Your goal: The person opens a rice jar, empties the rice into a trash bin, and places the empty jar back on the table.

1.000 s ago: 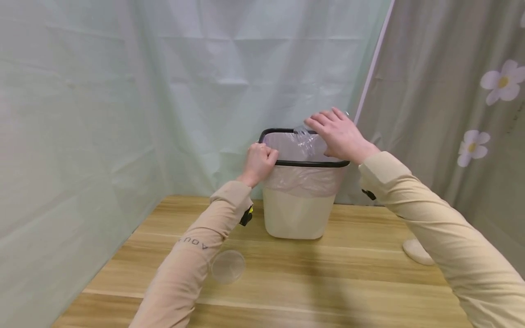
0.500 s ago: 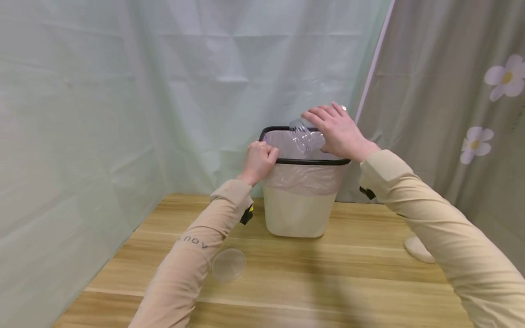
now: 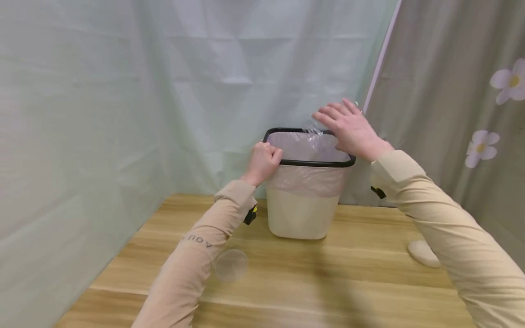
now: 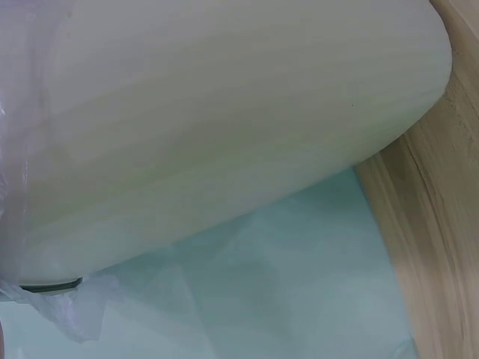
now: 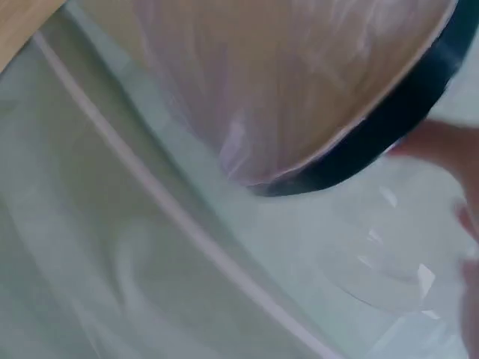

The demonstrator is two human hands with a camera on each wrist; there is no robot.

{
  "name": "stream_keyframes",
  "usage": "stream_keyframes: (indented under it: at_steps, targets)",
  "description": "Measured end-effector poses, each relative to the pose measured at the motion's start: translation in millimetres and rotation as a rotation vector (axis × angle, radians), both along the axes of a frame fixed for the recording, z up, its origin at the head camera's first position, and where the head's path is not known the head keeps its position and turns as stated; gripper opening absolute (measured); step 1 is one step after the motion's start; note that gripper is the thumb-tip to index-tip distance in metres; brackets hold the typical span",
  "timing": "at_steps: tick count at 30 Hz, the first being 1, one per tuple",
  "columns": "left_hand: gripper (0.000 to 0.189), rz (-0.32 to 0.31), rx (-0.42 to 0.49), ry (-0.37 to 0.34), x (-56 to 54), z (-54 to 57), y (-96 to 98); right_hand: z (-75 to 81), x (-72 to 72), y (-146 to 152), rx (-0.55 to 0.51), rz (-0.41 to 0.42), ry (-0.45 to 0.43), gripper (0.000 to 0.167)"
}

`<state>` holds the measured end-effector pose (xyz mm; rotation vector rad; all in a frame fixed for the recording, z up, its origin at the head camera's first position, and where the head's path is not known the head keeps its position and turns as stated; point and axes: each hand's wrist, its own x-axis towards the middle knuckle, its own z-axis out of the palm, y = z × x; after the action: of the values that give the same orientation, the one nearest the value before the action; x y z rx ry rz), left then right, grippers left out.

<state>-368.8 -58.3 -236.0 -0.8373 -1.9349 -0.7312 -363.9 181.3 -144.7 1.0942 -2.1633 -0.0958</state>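
Note:
A cream trash can (image 3: 301, 216) stands on the table, its black rim ring (image 3: 316, 163) clamping a translucent bin liner (image 3: 305, 180) folded over the outside. My left hand (image 3: 263, 163) grips the rim at its left corner. Over the can's opening, my right hand (image 3: 354, 132) holds a clear plastic container (image 3: 314, 132), thumb below and fingers above. That container is tilted, and the hand covers much of it. In the right wrist view, the black rim ring (image 5: 397, 112) lies close to the fingers. The left wrist view shows the can's side (image 4: 224, 112), with the left hand mostly hidden.
A round clear lid-like disc (image 3: 231, 265) lies on the wooden table (image 3: 287, 291) beside the left forearm. A pale rounded object (image 3: 422, 253) sits at the right, partly behind the right forearm. Pale curtains (image 3: 229, 91) hang behind and beside the table.
My right hand tipped the clear container so more of it showed half a second ago; now it is turned back, the hand slightly higher. My left hand keeps its grip on the rim.

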Motion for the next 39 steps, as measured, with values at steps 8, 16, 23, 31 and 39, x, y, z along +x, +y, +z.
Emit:
stream_keyframes:
  at_steps: [8,16,23,31,39]
  targets:
    - [0.043,-0.004,0.012,0.021,-2.6,-1.1,-1.9,-6.9,-1.6,2,0.029,0.009,-0.019,0.089]
    - [0.042,-0.027,0.021,0.021,-2.8,-2.0,-2.3,-8.9,-1.3,2,-0.150,-0.039,-0.170,0.093]
    - [0.042,-0.013,0.022,0.052,-3.1,-0.1,-4.0,-3.5,2.7,1,-0.465,-0.062,-0.464,0.099]
    - [0.043,-0.027,0.021,0.015,-2.3,-0.9,-5.9,-1.0,8.2,-2,-0.710,-0.031,-0.682,0.093]
    - [0.042,-0.003,0.015,0.016,-2.7,-0.9,-7.0,3.3,16.3,-8,-0.804,0.021,-0.774,0.090]
